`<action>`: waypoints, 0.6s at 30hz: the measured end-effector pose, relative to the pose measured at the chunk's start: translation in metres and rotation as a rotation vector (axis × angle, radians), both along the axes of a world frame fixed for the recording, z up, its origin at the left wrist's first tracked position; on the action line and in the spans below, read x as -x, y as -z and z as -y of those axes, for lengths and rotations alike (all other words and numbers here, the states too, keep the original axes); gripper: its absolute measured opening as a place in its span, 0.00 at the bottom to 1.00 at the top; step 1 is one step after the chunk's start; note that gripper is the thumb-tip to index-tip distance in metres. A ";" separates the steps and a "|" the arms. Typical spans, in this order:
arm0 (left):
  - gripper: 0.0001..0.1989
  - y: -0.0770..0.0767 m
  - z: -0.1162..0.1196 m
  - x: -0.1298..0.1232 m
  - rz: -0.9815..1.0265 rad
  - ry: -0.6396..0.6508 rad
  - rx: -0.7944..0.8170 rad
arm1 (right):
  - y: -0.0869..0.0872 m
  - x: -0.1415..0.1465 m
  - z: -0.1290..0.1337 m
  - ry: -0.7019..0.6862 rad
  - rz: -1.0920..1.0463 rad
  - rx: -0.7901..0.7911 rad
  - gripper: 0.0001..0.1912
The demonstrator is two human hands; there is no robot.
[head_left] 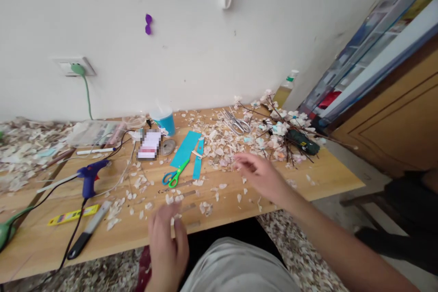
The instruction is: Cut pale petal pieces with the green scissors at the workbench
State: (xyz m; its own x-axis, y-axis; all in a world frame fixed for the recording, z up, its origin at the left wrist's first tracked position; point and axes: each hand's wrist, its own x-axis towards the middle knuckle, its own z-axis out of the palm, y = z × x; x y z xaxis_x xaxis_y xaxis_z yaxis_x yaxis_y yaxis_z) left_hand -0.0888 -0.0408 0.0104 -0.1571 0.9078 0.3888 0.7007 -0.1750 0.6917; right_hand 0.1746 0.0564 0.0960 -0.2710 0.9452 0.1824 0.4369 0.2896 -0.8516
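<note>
My right hand (pixel 255 171) hovers over the pale petals (pixel 219 143) at the middle of the wooden table (pixel 328 173). Its fingers are curled loosely, and I cannot make out anything between them. Near the front edge is my left hand (pixel 167 232), blurred, with its fingertips by a small petal; whether it holds anything is unclear. Between and beyond my hands lie green-and-blue scissors (pixel 178 174), a wide blue strip (pixel 186 148) and a narrow blue strip (pixel 197 166). Metal scissors (pixel 237 125) rest among the petals farther back.
Twigs with white blossoms (pixel 280 127) and a bottle (pixel 285 89) are at the back right. A blue cup (pixel 166 123), phone (pixel 149 145) and round lid (pixel 167 147) stand left of centre. Farther left lie a glue gun (pixel 89 180), yellow cutter (pixel 73 215) and black-handled blade (pixel 89 230).
</note>
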 end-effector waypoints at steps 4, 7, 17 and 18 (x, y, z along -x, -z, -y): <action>0.13 0.011 -0.067 0.007 -0.483 -0.086 0.135 | 0.076 0.038 0.028 -0.180 0.060 0.198 0.12; 0.14 0.018 -0.097 0.010 -0.731 -0.082 0.289 | 0.101 0.042 0.030 -0.167 0.194 0.125 0.11; 0.21 0.035 -0.131 0.022 -0.853 -0.085 0.402 | 0.118 0.043 -0.110 0.111 0.722 -0.227 0.11; 0.21 0.035 -0.134 0.023 -0.837 -0.090 0.390 | 0.119 0.045 -0.116 0.097 0.728 -0.220 0.09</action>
